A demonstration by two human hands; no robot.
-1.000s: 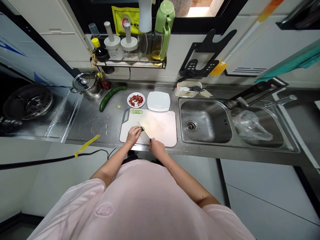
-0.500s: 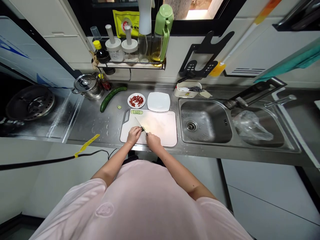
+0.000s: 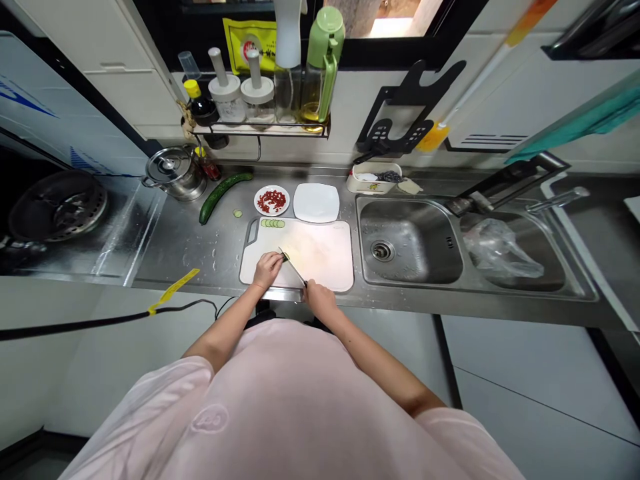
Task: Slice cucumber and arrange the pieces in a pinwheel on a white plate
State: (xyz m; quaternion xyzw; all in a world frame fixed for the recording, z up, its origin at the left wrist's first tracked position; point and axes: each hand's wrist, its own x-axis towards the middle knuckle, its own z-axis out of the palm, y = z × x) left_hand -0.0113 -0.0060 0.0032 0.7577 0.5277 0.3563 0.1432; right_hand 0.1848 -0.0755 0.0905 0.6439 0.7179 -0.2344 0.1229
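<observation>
Over the left half of a white cutting board (image 3: 325, 267), my left hand (image 3: 268, 269) is closed on a short dark-green cucumber piece (image 3: 285, 257), mostly hidden by the fingers. My right hand (image 3: 320, 297) grips the handle of a knife (image 3: 295, 269) at the board's front edge. The blade points up and left, its tip close to the cucumber piece. Overlapping cucumber slices (image 3: 273, 223) lie in a row at the board's far left. A whole cucumber (image 3: 220, 195) rests on the steel counter, with a cut end piece (image 3: 237, 213) beside it.
Behind the board stand a plate of chopped red pieces (image 3: 272, 201) and a white square plate (image 3: 316, 203). A sink (image 3: 410, 243) is to the right, with a plastic bag (image 3: 500, 248) in its second basin. A lidded pot (image 3: 175, 175) stands back left, under a condiment shelf (image 3: 265, 130).
My right hand has drawn the knife back toward me and to the right, so its tip now lies near the cucumber piece. My left hand has barely moved.
</observation>
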